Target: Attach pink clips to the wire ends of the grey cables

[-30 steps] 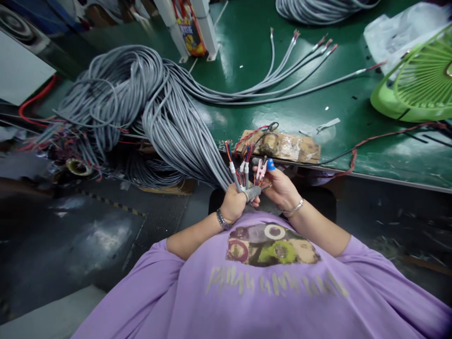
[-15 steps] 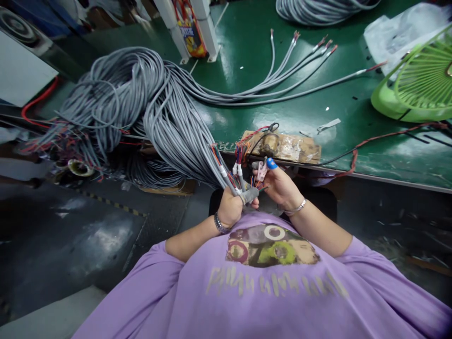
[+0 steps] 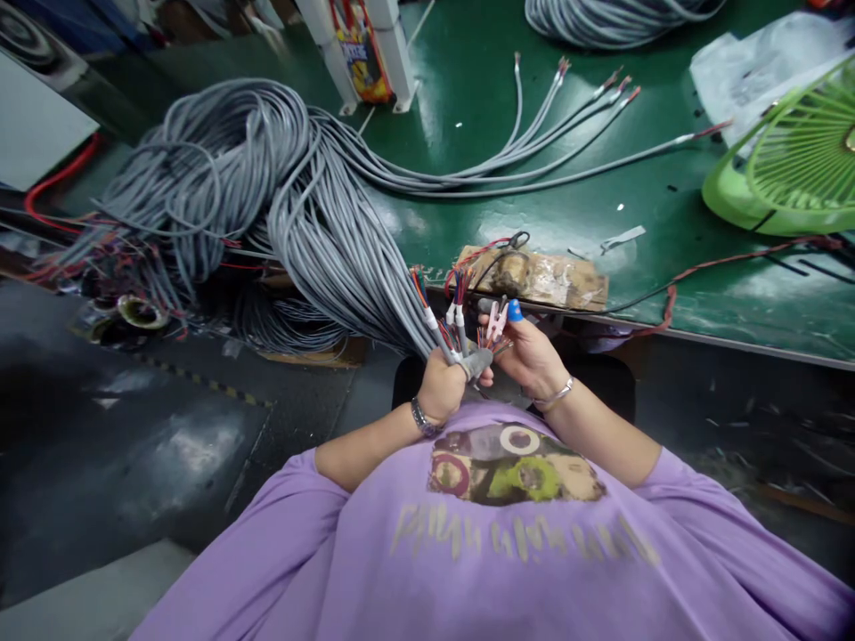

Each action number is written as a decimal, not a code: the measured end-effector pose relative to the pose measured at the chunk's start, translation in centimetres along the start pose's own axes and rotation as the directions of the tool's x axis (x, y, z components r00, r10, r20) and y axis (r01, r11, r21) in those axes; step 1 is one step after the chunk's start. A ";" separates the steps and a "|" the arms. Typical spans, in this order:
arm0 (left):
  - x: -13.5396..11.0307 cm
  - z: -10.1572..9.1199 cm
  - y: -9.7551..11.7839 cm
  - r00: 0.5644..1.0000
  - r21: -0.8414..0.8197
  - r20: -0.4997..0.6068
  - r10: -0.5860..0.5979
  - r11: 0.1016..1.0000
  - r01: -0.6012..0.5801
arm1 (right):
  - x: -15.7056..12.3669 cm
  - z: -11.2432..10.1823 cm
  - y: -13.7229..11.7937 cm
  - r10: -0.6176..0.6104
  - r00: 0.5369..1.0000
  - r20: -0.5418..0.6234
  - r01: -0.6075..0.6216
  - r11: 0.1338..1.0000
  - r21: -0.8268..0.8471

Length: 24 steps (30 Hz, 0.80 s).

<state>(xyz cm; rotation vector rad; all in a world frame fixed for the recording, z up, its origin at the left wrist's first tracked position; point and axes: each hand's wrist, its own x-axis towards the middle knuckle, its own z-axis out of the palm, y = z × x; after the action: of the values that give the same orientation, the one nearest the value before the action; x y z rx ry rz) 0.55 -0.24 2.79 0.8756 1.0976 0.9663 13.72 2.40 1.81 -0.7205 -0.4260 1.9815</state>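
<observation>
My left hand [image 3: 442, 389] is closed around the ends of several grey cables [image 3: 387, 289]; a grey cover sits on its thumb. Thin coloured wires [image 3: 460, 287] fan out of the cable ends above the fist, past white bands. Just to the right, my right hand [image 3: 534, 356] pinches a pale pink clip [image 3: 496, 319], which looks like a clothes peg. A blue cover caps the right thumb. Between the two hands, more fine coloured wires stick out close to the clip; whether the clip grips any of them cannot be made out.
A large coil of grey cable [image 3: 233, 133] lies on the green bench [image 3: 460, 223] at left. A worn wooden block [image 3: 554, 280] sits at the bench edge. At right stand a green fan [image 3: 748, 191] and a plastic bag [image 3: 748, 76]. Another cable coil [image 3: 601, 22] lies at the back.
My left hand and the cable ends have shifted slightly right, closer to my right hand. The wires and the pink clip have tilted a little. The right hand keeps its pinch.
</observation>
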 end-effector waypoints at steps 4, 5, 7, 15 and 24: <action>0.0 -0.2 -0.2 1.000 0.031 0.003 -0.024 0.999 0.024 | 0.1 -0.1 0.3 0.013 1.000 0.013 -0.012 1.000 -0.010; 0.0 -0.3 -0.2 1.000 0.038 0.009 -0.025 0.999 0.024 | 0.2 -0.2 0.3 0.005 1.000 0.009 -0.005 1.000 -0.009; -0.1 -0.4 -0.1 1.000 0.043 0.023 -0.015 0.999 0.014 | 0.3 -0.4 0.4 -0.038 0.999 -0.037 0.038 0.999 0.008; -0.9 -1.4 -0.4 0.999 0.058 0.050 -0.001 0.998 -0.002 | -0.5 -2.5 -1.1 0.088 0.995 0.044 -0.077 0.977 -0.200; -0.7 -1.5 0.0 0.984 0.268 0.178 -0.026 0.963 -0.023 | -1.8 -2.0 -1.5 0.018 0.990 0.143 0.059 0.855 -0.516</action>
<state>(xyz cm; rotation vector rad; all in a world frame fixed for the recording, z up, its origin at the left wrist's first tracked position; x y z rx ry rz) -1.05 -0.74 2.70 1.1611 1.0878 0.7293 16.66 1.51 1.67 -0.8996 -1.0828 1.9148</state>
